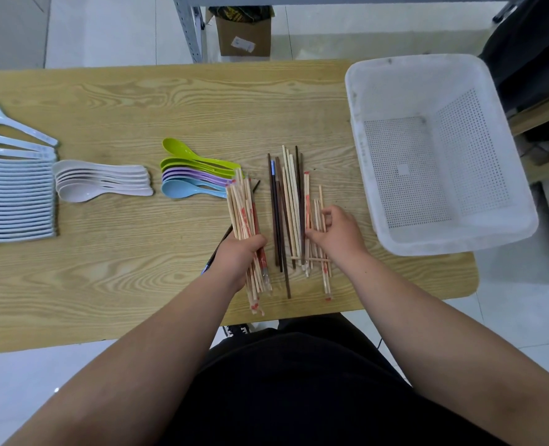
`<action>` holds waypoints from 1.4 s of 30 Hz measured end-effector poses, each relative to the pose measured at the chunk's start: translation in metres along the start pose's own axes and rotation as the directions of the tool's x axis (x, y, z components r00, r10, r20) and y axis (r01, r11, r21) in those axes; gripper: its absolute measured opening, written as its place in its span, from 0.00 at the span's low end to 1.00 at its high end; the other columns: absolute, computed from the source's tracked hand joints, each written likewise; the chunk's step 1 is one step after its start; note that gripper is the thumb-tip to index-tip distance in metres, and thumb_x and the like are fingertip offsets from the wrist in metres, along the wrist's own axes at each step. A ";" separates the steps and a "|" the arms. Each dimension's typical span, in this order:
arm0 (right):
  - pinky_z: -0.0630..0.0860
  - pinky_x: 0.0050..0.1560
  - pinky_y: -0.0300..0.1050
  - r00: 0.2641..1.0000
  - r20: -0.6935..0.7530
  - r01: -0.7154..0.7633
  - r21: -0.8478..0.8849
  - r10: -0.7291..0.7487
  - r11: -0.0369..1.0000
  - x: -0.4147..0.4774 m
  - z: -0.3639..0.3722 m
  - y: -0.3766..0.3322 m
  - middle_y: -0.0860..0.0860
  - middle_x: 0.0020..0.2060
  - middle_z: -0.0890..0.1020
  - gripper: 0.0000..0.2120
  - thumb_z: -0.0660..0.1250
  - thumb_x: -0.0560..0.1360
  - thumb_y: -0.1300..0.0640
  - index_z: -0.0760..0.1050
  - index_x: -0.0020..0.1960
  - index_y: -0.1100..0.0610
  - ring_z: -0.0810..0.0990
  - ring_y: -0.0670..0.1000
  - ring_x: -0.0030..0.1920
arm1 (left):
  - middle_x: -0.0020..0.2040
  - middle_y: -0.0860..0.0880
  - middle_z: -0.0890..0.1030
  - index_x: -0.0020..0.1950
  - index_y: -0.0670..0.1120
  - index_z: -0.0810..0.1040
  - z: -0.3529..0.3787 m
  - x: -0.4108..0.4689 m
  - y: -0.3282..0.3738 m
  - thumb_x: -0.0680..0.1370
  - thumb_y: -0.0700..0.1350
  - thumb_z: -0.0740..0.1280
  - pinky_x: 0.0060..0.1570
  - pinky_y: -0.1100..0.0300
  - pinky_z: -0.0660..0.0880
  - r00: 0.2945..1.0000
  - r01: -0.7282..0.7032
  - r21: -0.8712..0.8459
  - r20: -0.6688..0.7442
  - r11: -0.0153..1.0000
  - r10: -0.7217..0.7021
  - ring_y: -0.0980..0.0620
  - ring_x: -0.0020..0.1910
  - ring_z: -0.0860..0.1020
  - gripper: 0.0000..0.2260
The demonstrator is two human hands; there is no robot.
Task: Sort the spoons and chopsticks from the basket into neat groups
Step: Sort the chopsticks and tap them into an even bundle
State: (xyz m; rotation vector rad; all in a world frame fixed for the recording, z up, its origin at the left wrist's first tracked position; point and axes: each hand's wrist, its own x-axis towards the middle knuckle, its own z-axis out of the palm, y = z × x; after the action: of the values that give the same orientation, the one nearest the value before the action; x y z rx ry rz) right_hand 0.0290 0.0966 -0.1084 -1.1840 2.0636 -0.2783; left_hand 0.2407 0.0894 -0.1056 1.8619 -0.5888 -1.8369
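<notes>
Pale wood-grain table [138,101] fills the view, standing on a white tiled floor, with a cardboard box [244,37] on the floor beyond its far edge. At the right end of the table sits a white perforated basket [360,130]. Along the left edge a long row of white spoons [16,194] lies nested, handles pointing right. Just beside them is a smaller nested set of cream spoons [99,180], then a group of green, purple and blue spoons [189,178].

The left hand [239,252] is clenched around a bundle of pale chopsticks [242,207], some in red-printed wrappers, their far tips close to the coloured spoon handles. A single dark chopstick [220,244] lies slanted under this hand.

Between the bundle and the basket lies a loose pile of chopsticks [287,201], pale and dark mixed. The right hand [337,233] rests on its right side with fingers bent onto the short pale sticks; whether it actually pinches any cannot be told.
</notes>
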 end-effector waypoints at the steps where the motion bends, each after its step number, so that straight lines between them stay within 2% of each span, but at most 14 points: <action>1: 0.77 0.63 0.54 1.000 0.003 0.001 -0.018 0.000 1.000 0.000 0.001 -0.001 0.51 0.64 0.74 0.29 0.74 0.73 0.46 0.69 0.70 0.52 0.77 0.53 0.60 | 0.45 0.42 0.79 0.58 0.43 0.77 0.001 0.000 0.000 0.75 0.40 0.72 0.42 0.50 0.81 1.000 0.002 0.006 -0.002 1.000 -0.002 0.43 0.43 0.79 0.13; 3: 0.77 0.63 0.54 1.000 -0.005 -0.001 -0.050 0.001 0.999 0.001 0.002 -0.003 0.52 0.65 0.73 0.30 0.75 0.72 0.46 0.69 0.70 0.51 0.76 0.53 0.61 | 0.46 0.41 0.79 0.58 0.43 0.77 0.001 0.001 0.001 0.75 0.41 0.72 0.43 0.49 0.81 1.000 0.004 0.015 0.000 1.000 -0.004 0.43 0.43 0.79 0.13; 7: 0.77 0.50 0.45 1.000 -0.011 -0.011 -0.063 0.010 0.998 0.005 0.000 -0.003 0.53 0.63 0.73 0.28 0.73 0.73 0.53 0.67 0.70 0.51 0.77 0.51 0.54 | 0.48 0.40 0.79 0.57 0.44 0.77 0.001 0.002 0.001 0.75 0.41 0.72 0.48 0.43 0.82 1.000 0.008 0.022 0.005 1.000 -0.008 0.41 0.46 0.80 0.12; 8: 0.76 0.50 0.44 1.000 -0.011 -0.012 -0.064 0.011 0.998 0.005 0.000 -0.004 0.53 0.63 0.73 0.29 0.73 0.73 0.53 0.67 0.70 0.52 0.77 0.51 0.54 | 0.49 0.39 0.79 0.56 0.44 0.77 0.001 0.002 0.001 0.75 0.41 0.72 0.48 0.42 0.82 1.000 0.011 0.021 0.003 1.000 -0.012 0.40 0.47 0.80 0.11; 12: 0.77 0.63 0.54 1.000 0.004 -0.028 -0.095 0.029 0.995 0.006 0.002 -0.005 0.54 0.65 0.72 0.34 0.75 0.72 0.45 0.66 0.72 0.53 0.76 0.55 0.61 | 0.48 0.39 0.79 0.54 0.44 0.77 0.001 0.002 0.002 0.74 0.40 0.72 0.48 0.40 0.82 1.000 0.013 0.014 -0.004 1.000 -0.013 0.41 0.45 0.80 0.10; 14: 0.77 0.63 0.55 1.000 0.004 -0.030 -0.108 0.030 0.994 0.006 0.003 -0.006 0.54 0.66 0.72 0.34 0.75 0.72 0.45 0.65 0.72 0.53 0.76 0.56 0.62 | 0.48 0.39 0.80 0.55 0.44 0.78 0.001 0.002 0.002 0.74 0.40 0.72 0.48 0.41 0.82 1.000 0.013 0.020 -0.004 1.000 -0.013 0.41 0.45 0.80 0.11; 17: 0.78 0.59 0.50 0.999 0.000 -0.032 -0.076 0.033 0.997 0.009 0.002 -0.004 0.53 0.64 0.72 0.30 0.74 0.74 0.49 0.67 0.71 0.52 0.77 0.54 0.57 | 0.48 0.38 0.80 0.55 0.44 0.78 0.001 0.002 0.003 0.73 0.41 0.72 0.49 0.38 0.81 1.000 0.015 0.033 -0.004 0.999 -0.015 0.40 0.46 0.81 0.12; 22: 0.80 0.53 0.50 0.999 0.019 -0.044 0.025 0.044 0.999 0.014 -0.001 0.000 0.50 0.56 0.79 0.24 0.75 0.74 0.52 0.71 0.67 0.49 0.80 0.50 0.49 | 0.47 0.38 0.81 0.55 0.44 0.78 -0.001 0.002 0.003 0.70 0.43 0.73 0.49 0.36 0.81 1.000 0.016 0.027 -0.002 1.000 -0.016 0.40 0.44 0.81 0.15; 26: 0.78 0.42 0.44 0.998 0.026 -0.052 0.004 0.052 0.999 0.017 -0.002 0.001 0.50 0.54 0.79 0.24 0.74 0.74 0.55 0.70 0.68 0.50 0.81 0.49 0.45 | 0.48 0.38 0.81 0.55 0.45 0.78 -0.002 0.002 0.002 0.70 0.43 0.73 0.50 0.36 0.81 1.000 0.020 0.026 0.005 0.999 -0.020 0.39 0.45 0.81 0.15; 29: 0.80 0.51 0.50 0.999 0.006 -0.046 -0.091 0.047 0.995 0.016 0.002 -0.002 0.50 0.58 0.76 0.28 0.76 0.71 0.53 0.70 0.68 0.51 0.80 0.52 0.50 | 0.52 0.36 0.82 0.55 0.45 0.78 -0.002 0.002 0.002 0.71 0.42 0.73 0.51 0.36 0.80 1.000 0.022 0.021 -0.002 1.000 -0.022 0.35 0.51 0.82 0.14; 31: 0.80 0.53 0.51 0.999 -0.013 -0.053 -0.117 0.052 0.992 0.016 0.004 -0.005 0.50 0.57 0.76 0.27 0.77 0.71 0.53 0.70 0.66 0.51 0.80 0.53 0.51 | 0.53 0.35 0.82 0.55 0.46 0.78 -0.001 0.002 0.003 0.72 0.42 0.72 0.50 0.35 0.80 1.000 0.016 0.020 -0.005 1.000 -0.016 0.34 0.52 0.82 0.12; 34: 0.79 0.44 0.47 0.996 -0.020 -0.091 -0.109 0.089 0.990 0.020 0.003 -0.010 0.50 0.52 0.80 0.21 0.75 0.73 0.55 0.71 0.63 0.52 0.81 0.52 0.46 | 0.53 0.36 0.82 0.53 0.46 0.78 -0.002 0.002 0.003 0.73 0.41 0.72 0.51 0.36 0.80 1.000 0.012 0.018 0.004 1.000 -0.012 0.36 0.51 0.82 0.10; 38: 0.74 0.30 0.42 0.991 -0.030 -0.134 -0.143 0.131 0.981 0.025 -0.003 -0.015 0.51 0.44 0.79 0.16 0.72 0.74 0.59 0.71 0.59 0.55 0.80 0.52 0.39 | 0.51 0.39 0.81 0.52 0.47 0.78 -0.003 0.003 0.001 0.74 0.40 0.72 0.52 0.39 0.81 1.000 0.012 0.021 0.013 1.000 -0.012 0.40 0.48 0.82 0.09; 42: 0.65 0.27 0.41 0.994 -0.020 -0.109 -0.246 0.107 0.963 0.026 -0.005 -0.021 0.52 0.43 0.76 0.17 0.71 0.75 0.60 0.70 0.61 0.59 0.76 0.52 0.38 | 0.53 0.37 0.82 0.52 0.47 0.78 -0.005 0.003 0.000 0.73 0.41 0.72 0.52 0.37 0.81 1.000 0.009 0.024 0.003 1.000 -0.009 0.37 0.52 0.82 0.10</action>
State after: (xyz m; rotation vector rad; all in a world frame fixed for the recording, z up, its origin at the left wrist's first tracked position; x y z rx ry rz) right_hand 0.0315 0.0626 -0.1070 -1.2093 2.2070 0.0293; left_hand 0.2459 0.0876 -0.1083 1.8800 -0.6068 -1.8461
